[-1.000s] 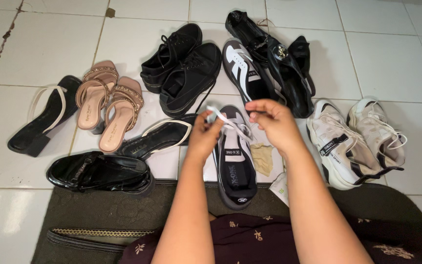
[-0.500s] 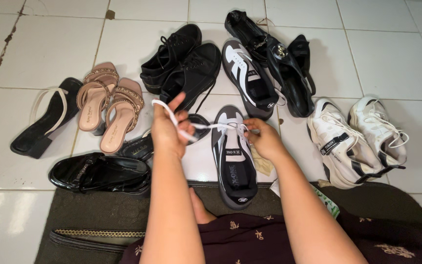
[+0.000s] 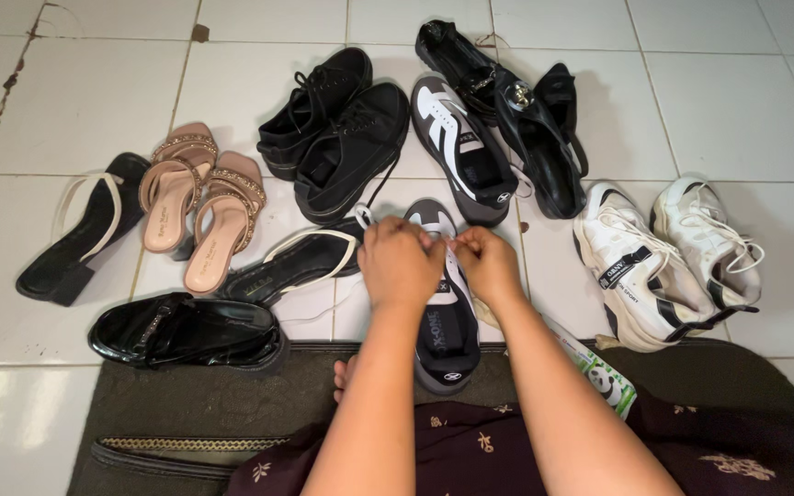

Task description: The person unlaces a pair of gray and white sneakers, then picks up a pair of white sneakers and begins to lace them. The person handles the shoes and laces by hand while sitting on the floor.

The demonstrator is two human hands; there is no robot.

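A black and grey sneaker (image 3: 447,335) with white laces lies on the tiled floor right in front of me, toe pointing away. My left hand (image 3: 401,264) and my right hand (image 3: 488,264) meet over its lace area, each pinching a white lace (image 3: 447,246), fingers closed. A loose lace end (image 3: 361,217) sticks out past my left hand. The matching sneaker (image 3: 464,154) lies just beyond, toe away.
Black lace-up shoes (image 3: 337,133), tan sandals (image 3: 199,200), black flats (image 3: 291,264), a glossy black loafer (image 3: 186,331), black heels (image 3: 521,110) and white sneakers (image 3: 668,257) ring the spot. A dark mat (image 3: 204,404) lies under my lap.
My hands were spread apart pulling the laces taut half a second ago. They have come back together over the sneaker's middle.
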